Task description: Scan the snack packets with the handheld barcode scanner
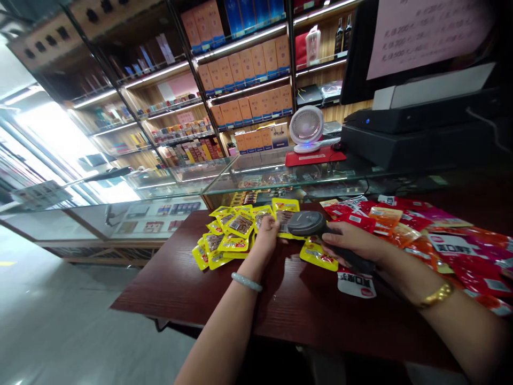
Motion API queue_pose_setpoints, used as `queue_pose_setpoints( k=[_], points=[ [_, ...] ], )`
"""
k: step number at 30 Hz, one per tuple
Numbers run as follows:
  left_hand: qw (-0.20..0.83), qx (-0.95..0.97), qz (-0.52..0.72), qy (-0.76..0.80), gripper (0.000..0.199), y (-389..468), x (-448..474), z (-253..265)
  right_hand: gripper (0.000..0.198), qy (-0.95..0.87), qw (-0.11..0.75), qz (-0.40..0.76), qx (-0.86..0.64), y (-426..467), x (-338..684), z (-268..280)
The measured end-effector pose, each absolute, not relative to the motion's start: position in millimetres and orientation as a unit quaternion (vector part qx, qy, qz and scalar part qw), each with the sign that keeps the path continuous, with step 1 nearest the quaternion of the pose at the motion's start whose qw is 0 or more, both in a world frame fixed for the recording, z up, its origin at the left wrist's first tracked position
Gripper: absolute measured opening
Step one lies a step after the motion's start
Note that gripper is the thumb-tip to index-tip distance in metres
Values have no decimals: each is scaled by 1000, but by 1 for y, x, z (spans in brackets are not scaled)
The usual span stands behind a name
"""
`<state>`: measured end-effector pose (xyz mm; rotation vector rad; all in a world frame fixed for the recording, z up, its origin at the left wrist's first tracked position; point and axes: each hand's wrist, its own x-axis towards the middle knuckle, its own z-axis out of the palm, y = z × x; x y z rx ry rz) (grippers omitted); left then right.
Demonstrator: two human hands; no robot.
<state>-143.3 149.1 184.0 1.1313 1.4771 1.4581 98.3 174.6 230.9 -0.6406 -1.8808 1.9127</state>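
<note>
The right hand is gripping a scanner, aiming it at a yellow packet pinched in the left hand. Both are hovering over the table, beside the yellow pile.

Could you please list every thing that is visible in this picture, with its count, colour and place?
yellow snack packets: many, yellow, heaped on the table's left part
red snack packets: many, red and orange, spread on the table's right part
barcode scanner: one, dark grey, held over the yellow packets
table: one, dark red-brown wood, centre
glass counter: one, clear, behind the table
desk fan: one, white, on the counter
red mat: one, red, under the fan
register machine: one, black, right on the counter
shelves of boxes: several, tan and blue boxes, back wall
left hand: one, pale bracelet on the wrist, touching a yellow packet
right hand: one, gold bracelet on the wrist, gripping the scanner
</note>
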Motion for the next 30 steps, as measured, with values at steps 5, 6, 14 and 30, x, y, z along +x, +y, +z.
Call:
queue_pose_setpoints(
  k=[5,6,14,30],
  points=[
    [122,610,429,655,29,143,-157,197,47,-671,197,678,-225,180,100,227],
    [44,602,390,695,32,140,-163,202,47,-670,198,679,-226,180,100,227],
    [-66,542,144,825,58,132,-188,204,44,-671,186,680,-228,178,98,226],
    [-38,552,73,829,41,129,-176,232,47,-673,182,680,-227,185,97,224]
  ],
)
